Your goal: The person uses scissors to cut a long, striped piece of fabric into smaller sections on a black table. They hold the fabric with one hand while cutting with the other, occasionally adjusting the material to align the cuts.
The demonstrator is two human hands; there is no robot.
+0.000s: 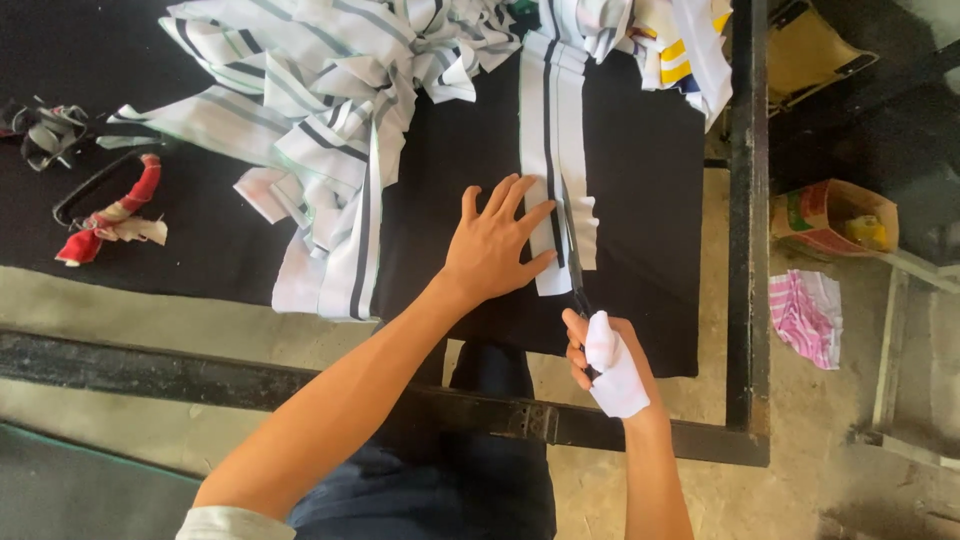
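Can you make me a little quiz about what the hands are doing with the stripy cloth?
1. True or false: the left hand lies flat on the long white fabric strip with dark stripes.
2. What does the right hand, wrapped in white cloth, hold? A) dark-handled scissors B) a brush C) a cup
3. Which side of the black work cloth has the heap of striped fabric pieces, left or right?

Key: 1 true; 2 A; 3 left.
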